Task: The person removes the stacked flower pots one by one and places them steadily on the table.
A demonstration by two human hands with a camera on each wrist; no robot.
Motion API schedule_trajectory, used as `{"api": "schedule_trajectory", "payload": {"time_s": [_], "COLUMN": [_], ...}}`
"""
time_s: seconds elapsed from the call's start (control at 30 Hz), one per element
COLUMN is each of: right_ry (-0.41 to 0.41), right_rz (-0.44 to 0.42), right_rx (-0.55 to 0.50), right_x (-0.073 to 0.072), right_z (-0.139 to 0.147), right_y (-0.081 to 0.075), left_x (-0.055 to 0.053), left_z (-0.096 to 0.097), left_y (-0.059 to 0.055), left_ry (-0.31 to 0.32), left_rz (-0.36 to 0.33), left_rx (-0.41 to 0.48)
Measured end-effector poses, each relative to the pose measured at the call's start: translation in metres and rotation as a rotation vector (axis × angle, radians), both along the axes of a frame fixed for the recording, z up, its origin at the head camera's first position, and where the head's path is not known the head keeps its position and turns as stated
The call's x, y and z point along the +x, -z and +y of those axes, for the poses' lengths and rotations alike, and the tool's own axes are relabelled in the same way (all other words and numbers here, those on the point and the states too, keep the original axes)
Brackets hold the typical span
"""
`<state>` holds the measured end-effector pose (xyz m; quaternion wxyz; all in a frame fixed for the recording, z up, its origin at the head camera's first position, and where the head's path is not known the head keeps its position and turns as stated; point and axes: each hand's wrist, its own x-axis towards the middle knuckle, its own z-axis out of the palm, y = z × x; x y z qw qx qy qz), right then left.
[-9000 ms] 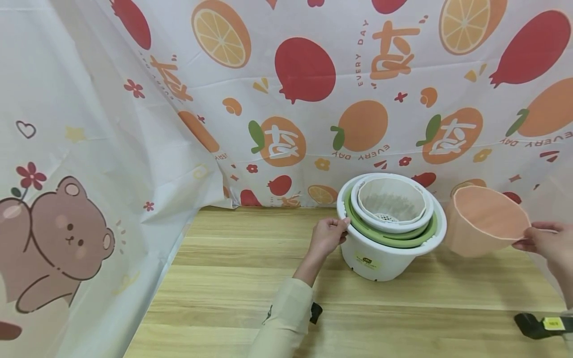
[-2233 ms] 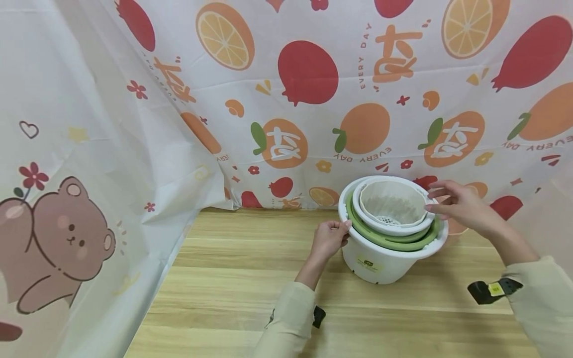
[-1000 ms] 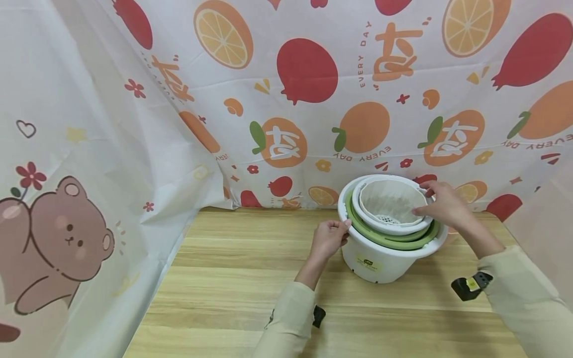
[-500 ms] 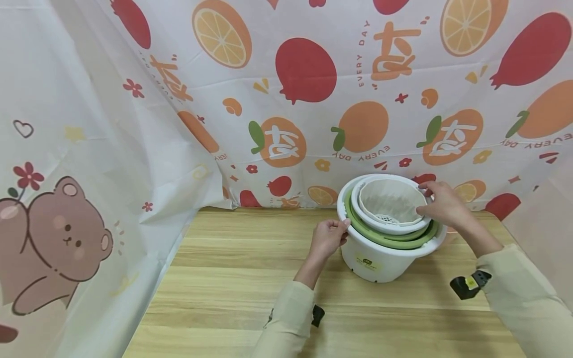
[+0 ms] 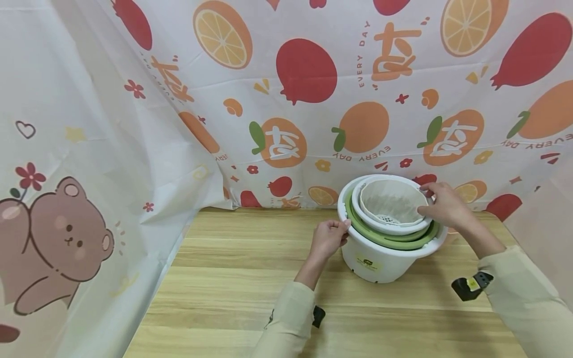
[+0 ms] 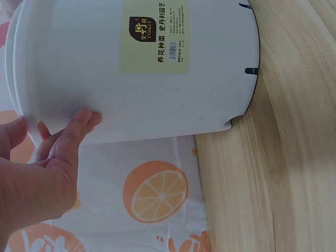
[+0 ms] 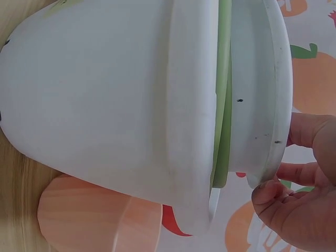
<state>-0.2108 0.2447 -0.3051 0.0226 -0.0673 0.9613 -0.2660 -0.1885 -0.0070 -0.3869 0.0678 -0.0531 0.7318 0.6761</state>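
A stack of nested flowerpots stands at the right of the wooden table. The outermost is a large white flowerpot (image 5: 371, 266) with a yellow-green label (image 6: 155, 37). Inside it sit a green flowerpot (image 5: 373, 235), a smaller white flowerpot (image 5: 389, 229) and a cream flowerpot (image 5: 389, 194) with a wavy rim. My left hand (image 5: 327, 239) pinches the left rim of the large white pot. With my right hand (image 5: 446, 205) I grip the smaller white pot's right rim; whether the cream pot's edge is held too, I cannot tell. A peach flowerpot (image 7: 100, 215) stands beside the stack, mostly hidden in the head view.
The wood-grain table (image 5: 241, 278) extends to the left and in front of the pots. Directly behind them hangs a white fruit-print cloth (image 5: 313, 134). Another cloth with a bear print (image 5: 71, 228) closes off the left side.
Since the earliest frame, my right hand has put down the peach flowerpot behind the stack's right side and moved to the smaller white pot's rim. Over the last second both hands stay still.
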Motion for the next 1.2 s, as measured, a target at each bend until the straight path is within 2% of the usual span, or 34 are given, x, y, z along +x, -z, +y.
{"api": "schedule_trajectory", "payload": {"time_s": [0.87,1.2], "right_ry": [0.002,0.004], "right_rz": [0.031,0.025], "right_rx": [-0.002,-0.036], "right_x": [0.0025,0.0036], "right_z": [0.0017,0.0021], "right_y": [-0.0001,-0.0029], "left_x": [0.0009,-0.0001], "left_z": [0.0000,-0.0001], "left_y": [0.0002,0.0010], "left_ry": [-0.004,-0.004], "left_rz": [0.014,0.010], "left_rx": [0.003,-0.004]}}
